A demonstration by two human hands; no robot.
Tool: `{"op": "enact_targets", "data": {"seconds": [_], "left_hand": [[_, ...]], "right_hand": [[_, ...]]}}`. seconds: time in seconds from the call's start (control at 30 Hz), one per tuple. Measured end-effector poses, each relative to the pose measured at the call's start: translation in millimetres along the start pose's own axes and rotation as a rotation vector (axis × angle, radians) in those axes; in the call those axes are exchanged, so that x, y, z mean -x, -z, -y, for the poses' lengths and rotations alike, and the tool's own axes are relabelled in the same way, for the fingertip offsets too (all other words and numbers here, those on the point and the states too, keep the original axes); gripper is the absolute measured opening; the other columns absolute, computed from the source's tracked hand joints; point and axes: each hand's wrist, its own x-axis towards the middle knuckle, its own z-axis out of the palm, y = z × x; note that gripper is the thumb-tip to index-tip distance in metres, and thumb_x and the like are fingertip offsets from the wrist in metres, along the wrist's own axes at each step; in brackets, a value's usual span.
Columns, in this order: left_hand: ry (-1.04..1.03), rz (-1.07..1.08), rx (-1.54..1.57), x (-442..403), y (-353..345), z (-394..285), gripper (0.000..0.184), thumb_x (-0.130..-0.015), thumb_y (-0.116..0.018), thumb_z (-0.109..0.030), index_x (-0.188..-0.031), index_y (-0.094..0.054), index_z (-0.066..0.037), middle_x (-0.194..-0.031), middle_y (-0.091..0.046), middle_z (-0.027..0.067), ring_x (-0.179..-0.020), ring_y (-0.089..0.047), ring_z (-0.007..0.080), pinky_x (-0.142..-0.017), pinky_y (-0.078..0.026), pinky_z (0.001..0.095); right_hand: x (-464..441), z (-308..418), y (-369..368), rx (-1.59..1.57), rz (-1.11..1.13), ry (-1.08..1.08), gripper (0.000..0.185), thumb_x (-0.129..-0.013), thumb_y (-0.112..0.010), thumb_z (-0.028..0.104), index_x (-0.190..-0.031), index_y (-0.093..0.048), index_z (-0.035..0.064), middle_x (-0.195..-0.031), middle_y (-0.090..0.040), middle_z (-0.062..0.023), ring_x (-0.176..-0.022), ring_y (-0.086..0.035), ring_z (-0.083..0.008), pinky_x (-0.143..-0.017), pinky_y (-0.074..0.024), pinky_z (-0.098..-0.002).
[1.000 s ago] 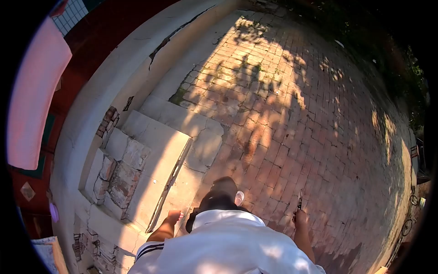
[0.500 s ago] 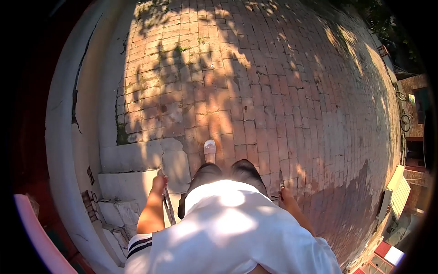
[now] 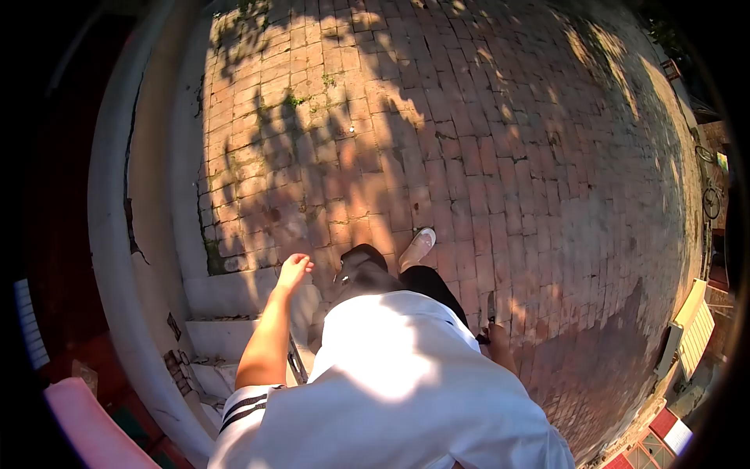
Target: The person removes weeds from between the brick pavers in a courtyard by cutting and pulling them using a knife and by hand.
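My left hand (image 3: 294, 271) is raised in front of the body at the left, over the edge of the paving, its fingers loosely bent and a little apart with nothing seen in them. Low at my right side, my right hand (image 3: 496, 334) is closed round a thin, dark tool (image 3: 491, 306) that points forward; its exact kind is too small to tell. A white shirt and dark trousers cover my body. One foot in a pale shoe (image 3: 420, 244) shows ahead on the bricks.
Brick paving (image 3: 531, 195) with tree shadows stretches ahead and to the right. Along the left runs a cracked concrete ledge (image 3: 117, 203), with a step (image 3: 219, 338) beside me. A pink cloth (image 3: 94, 422) is at the lower left. Bicycles (image 3: 711, 202) stand at the far right.
The view has turned and moved off the steps onto the paving. My left hand has risen and swung forward; my right hand keeps the tool. The shoe ahead is now further right.
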Motion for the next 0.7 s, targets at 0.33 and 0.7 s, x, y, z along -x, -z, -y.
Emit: {"op": "enact_targets", "data": {"seconds": [0.33, 0.7], "left_hand": [[0.767, -0.103, 0.062, 15, -18, 29, 0.015, -0.086, -0.051, -0.022, -0.084, -0.058, -0.008, -0.072, -0.062, 0.005, -0.063, -0.057, 0.0172, -0.06, -0.043, 0.035], [0.051, -0.005, 0.179, -277, -64, -318, 0.025, -0.087, -0.053, -0.027, -0.097, -0.059, -0.005, -0.076, -0.062, 0.0065, -0.066, -0.058, 0.0145, -0.056, -0.045, 0.0284]], "right_hand": [[17, 241, -20, -0.273, 0.032, 0.303, 0.016, -0.092, -0.047, 0.025, -0.1, -0.051, 0.0128, -0.071, -0.05, -0.0001, -0.049, -0.041, -0.0082, -0.041, -0.0355, -0.0216], [19, 179, -49, 0.149, -0.138, 0.111, 0.021, -0.087, -0.047, 0.022, -0.09, -0.057, 0.0037, -0.069, -0.056, -0.0068, -0.05, -0.049, -0.0168, -0.043, -0.0393, -0.0304]]}}
